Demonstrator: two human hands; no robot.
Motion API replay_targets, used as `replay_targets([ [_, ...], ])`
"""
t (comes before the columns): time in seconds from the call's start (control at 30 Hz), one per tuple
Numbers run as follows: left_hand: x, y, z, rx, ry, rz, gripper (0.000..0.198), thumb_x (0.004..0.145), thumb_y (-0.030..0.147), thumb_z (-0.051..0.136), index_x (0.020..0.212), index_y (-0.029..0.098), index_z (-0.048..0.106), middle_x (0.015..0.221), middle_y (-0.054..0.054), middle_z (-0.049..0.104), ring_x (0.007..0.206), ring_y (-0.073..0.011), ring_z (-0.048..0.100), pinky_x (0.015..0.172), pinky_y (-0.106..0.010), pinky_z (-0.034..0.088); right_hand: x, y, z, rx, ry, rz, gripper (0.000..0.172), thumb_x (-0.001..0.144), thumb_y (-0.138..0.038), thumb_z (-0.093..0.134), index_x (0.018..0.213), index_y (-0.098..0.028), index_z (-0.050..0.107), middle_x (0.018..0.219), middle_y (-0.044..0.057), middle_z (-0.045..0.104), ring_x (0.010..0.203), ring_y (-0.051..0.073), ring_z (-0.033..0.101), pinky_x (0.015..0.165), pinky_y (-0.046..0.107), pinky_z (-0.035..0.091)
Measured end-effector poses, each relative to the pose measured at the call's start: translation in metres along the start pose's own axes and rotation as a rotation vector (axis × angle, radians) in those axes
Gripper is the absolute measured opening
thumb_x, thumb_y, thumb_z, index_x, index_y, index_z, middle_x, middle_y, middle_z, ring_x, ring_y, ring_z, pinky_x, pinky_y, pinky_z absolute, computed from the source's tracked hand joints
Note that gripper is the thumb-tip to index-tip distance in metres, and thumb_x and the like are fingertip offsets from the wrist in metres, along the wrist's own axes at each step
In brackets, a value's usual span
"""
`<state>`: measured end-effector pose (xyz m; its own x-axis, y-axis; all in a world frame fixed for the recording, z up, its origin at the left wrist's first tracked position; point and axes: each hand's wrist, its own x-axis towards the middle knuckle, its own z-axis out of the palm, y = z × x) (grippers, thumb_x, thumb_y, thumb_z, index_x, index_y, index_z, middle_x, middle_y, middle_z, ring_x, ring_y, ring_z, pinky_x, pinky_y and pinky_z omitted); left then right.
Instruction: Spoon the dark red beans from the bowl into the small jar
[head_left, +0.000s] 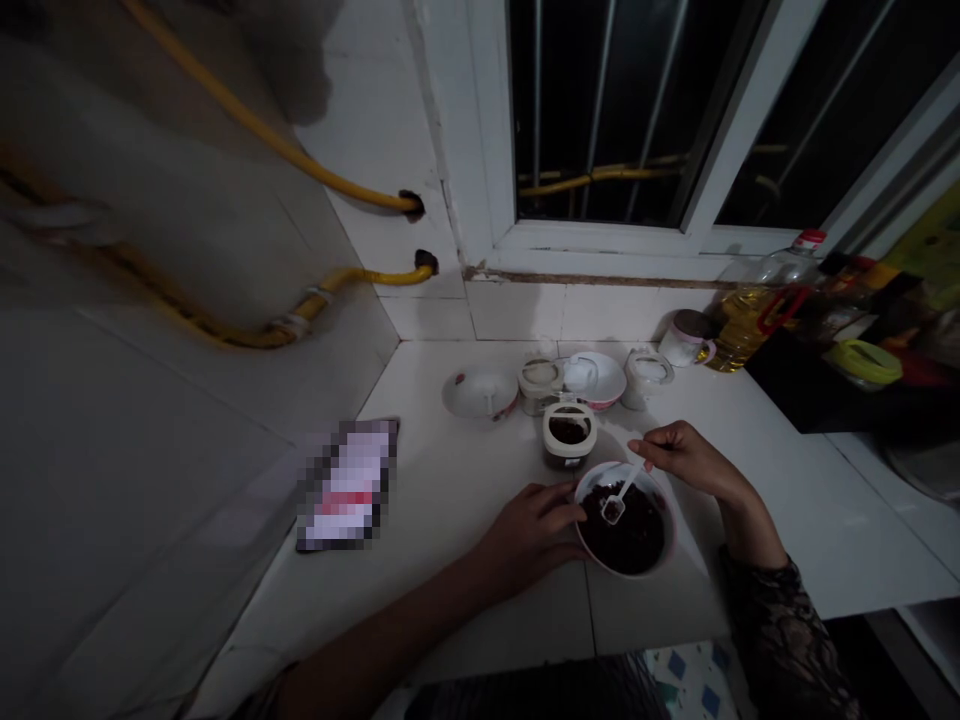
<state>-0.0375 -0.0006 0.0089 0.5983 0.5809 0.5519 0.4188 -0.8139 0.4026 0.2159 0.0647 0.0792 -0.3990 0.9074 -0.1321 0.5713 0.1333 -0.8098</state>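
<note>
A white bowl with dark brown contents stands near the counter's front edge. My right hand pinches the handle of a small white spoon, whose scoop end rests in the dark contents. From the left side, my left hand holds the bowl's rim, its fingers against the outer wall. Just behind the bowl sits a small lidded jar with dark contents; neither hand touches it.
Behind are a shallow bowl, clear jars, another bowl and a lidded mug. An oil bottle and a dark box stand right. A phone-like screen leans left.
</note>
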Motion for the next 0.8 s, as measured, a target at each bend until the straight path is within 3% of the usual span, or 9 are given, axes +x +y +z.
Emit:
replay_targets([
  [0.6,-0.003,-0.004,0.003,-0.003,-0.04,-0.022,0.034,0.089,0.046,0.056,0.109,0.019,0.055,0.122,-0.013,0.06,0.108,-0.022,0.06,0.084,-0.034,0.048,0.008,-0.003,0.008,0.192,0.006,0.089,0.055,0.068,-0.066,0.06,0.048,-0.015,0.051,0.039,-0.009,0.025,0.038,0.004,0.019,0.039,0.021,0.013],
  [0.7,-0.004,-0.004,0.004,0.0,-0.02,-0.017,0.034,0.088,0.047,0.056,0.108,0.019,0.056,0.12,-0.013,0.061,0.106,-0.0219,0.061,0.083,-0.034,0.049,0.015,-0.003,0.013,0.3,0.096,0.113,0.054,0.067,-0.067,0.061,0.051,-0.016,0.052,0.036,-0.009,0.028,0.035,0.004,0.019,0.037,0.021,0.012],
  [0.8,-0.003,-0.003,0.003,0.001,-0.006,-0.015,0.034,0.089,0.047,0.055,0.106,0.018,0.057,0.12,-0.014,0.061,0.103,-0.0215,0.062,0.083,-0.034,0.049,0.023,-0.008,0.019,0.356,0.311,0.082,0.053,0.067,-0.068,0.059,0.052,-0.018,0.05,0.036,-0.008,0.03,0.034,0.005,0.021,0.035,0.022,0.014],
])
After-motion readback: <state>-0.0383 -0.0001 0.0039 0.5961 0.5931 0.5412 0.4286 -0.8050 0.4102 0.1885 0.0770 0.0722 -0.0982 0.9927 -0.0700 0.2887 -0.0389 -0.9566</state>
